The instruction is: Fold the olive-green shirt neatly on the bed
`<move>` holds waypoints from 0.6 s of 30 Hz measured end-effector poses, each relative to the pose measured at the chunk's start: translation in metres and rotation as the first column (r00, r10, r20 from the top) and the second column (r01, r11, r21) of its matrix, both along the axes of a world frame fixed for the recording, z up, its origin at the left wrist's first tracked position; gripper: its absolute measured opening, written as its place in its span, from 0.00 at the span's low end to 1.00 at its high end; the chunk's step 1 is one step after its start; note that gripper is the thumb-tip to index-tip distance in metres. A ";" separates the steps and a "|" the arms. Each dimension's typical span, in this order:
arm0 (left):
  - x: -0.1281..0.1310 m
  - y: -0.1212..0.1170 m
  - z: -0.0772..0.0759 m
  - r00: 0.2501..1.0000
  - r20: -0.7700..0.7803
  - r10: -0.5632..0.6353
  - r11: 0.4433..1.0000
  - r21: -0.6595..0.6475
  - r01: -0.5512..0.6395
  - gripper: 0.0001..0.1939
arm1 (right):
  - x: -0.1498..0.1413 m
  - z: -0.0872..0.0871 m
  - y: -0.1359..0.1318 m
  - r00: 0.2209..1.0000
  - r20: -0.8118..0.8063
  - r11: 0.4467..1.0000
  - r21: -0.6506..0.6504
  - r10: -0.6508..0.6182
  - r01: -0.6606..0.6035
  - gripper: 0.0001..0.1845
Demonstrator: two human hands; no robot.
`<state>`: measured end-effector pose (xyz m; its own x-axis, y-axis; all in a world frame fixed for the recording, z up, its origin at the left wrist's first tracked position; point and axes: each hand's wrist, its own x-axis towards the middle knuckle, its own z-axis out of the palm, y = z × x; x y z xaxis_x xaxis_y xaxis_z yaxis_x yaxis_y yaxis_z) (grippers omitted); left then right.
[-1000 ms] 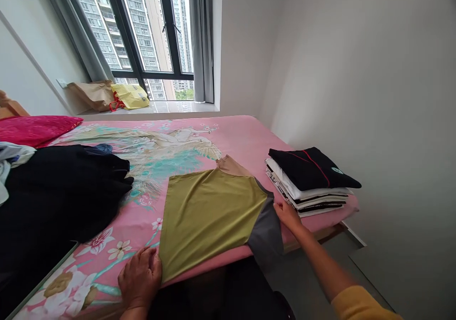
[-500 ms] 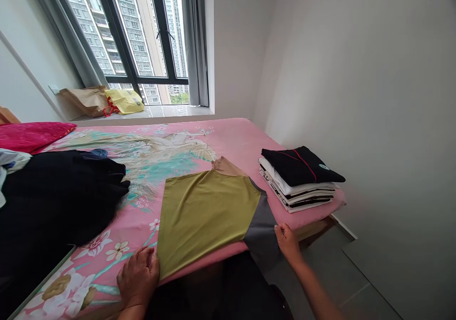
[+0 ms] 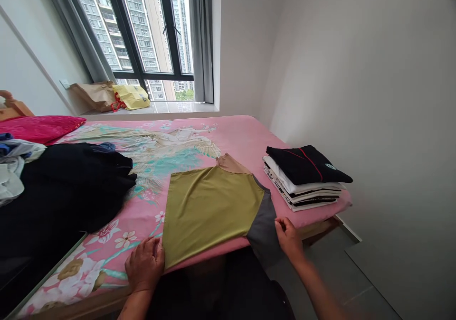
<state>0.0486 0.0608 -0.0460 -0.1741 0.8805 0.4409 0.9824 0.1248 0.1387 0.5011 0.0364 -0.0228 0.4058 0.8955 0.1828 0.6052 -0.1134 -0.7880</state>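
Observation:
An olive-green T-shirt [image 3: 210,211] lies spread sideways near the front edge of the bed. It has a tan sleeve [image 3: 233,164] on the far side and a dark grey sleeve [image 3: 262,230] that hangs over the edge towards me. My left hand [image 3: 146,264] rests on the bedsheet with curled fingers, closed at the near corner of the shirt's hem. At the grey sleeve's outer edge my right hand [image 3: 289,238] is closed in a pinch, its fingertips against the cloth.
A stack of folded clothes [image 3: 302,182], black on top, stands at the bed's right corner. Dark clothes [image 3: 67,187] are heaped on the left, beside a magenta pillow [image 3: 46,126]. Paper bags [image 3: 98,96] sit on the windowsill. A wall [image 3: 374,97] rises on the right.
The view has shifted a little, so everything sits slightly further right. The shirt lies as before. Both hands stay at the same spots on it, the right fingers slightly looser.

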 end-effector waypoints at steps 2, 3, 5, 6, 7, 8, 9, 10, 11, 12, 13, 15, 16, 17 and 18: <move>0.002 -0.002 0.002 1.000 0.009 0.002 1.000 0.005 -0.002 0.13 | -0.028 0.019 0.010 0.988 0.007 0.986 0.067 0.151 -0.151 0.13; 0.002 -0.003 0.003 1.000 0.016 0.002 1.000 0.004 -0.002 0.13 | -0.043 0.025 0.014 0.973 0.016 0.970 0.079 0.231 -0.232 0.12; 0.002 -0.005 0.005 0.999 0.034 -0.003 1.000 -0.002 0.003 0.13 | -0.070 0.031 0.023 0.918 0.040 0.915 0.072 0.395 -0.397 0.13; 0.002 -0.006 0.006 0.999 0.044 -0.012 1.000 -0.005 0.012 0.13 | -0.079 0.030 0.027 0.881 0.053 0.879 0.061 0.470 -0.473 0.14; 0.001 -0.007 0.006 0.998 0.052 -0.024 1.000 -0.008 0.025 0.14 | -0.084 0.027 0.033 0.841 0.069 0.841 0.037 0.536 -0.540 0.15; 0.000 -0.008 0.007 0.998 0.058 -0.038 0.999 -0.009 0.039 0.14 | -0.086 0.022 0.039 0.805 0.091 0.808 0.001 0.586 -0.589 0.16; -0.001 -0.009 0.007 0.997 0.061 -0.052 0.999 -0.008 0.053 0.14 | -0.084 0.017 0.046 0.784 0.121 0.792 -0.045 0.609 -0.609 0.17; -0.001 -0.010 0.007 0.996 0.061 -0.063 0.998 -0.004 0.064 0.14 | -0.080 0.013 0.054 0.785 0.161 0.801 -0.096 0.598 -0.591 0.18; -0.002 -0.010 0.007 0.996 0.059 -0.070 0.998 0.004 0.070 0.14 | -0.074 0.010 0.063 0.804 0.211 0.831 -0.148 0.555 -0.536 0.18; -0.002 -0.011 0.007 0.996 0.056 -0.072 0.997 0.014 0.071 0.15 | -0.067 0.008 0.072 0.828 0.266 0.869 -0.196 0.493 -0.455 0.19; -0.002 -0.011 0.007 0.996 0.053 -0.071 0.997 0.024 0.069 0.15 | -0.060 0.009 0.080 0.848 0.315 0.901 -0.235 0.426 -0.365 0.19; -0.001 -0.011 0.006 0.997 0.047 -0.063 0.997 0.039 0.061 0.15 | -0.054 0.015 0.095 0.872 0.354 0.930 -0.267 0.338 -0.252 0.19; 0.000 -0.011 0.005 0.997 0.042 -0.060 0.997 0.043 0.058 0.15 | -0.055 0.019 0.100 0.875 0.344 0.931 -0.253 0.341 -0.264 0.18; 0.000 -0.011 0.005 0.998 0.037 -0.057 0.997 0.044 0.055 0.15 | -0.060 0.024 0.104 0.871 0.326 0.926 -0.216 0.368 -0.310 0.17; 0.000 -0.010 0.004 0.998 0.033 -0.053 0.998 0.046 0.052 0.15 | -0.067 0.028 0.108 0.861 0.310 0.915 -0.166 0.403 -0.368 0.17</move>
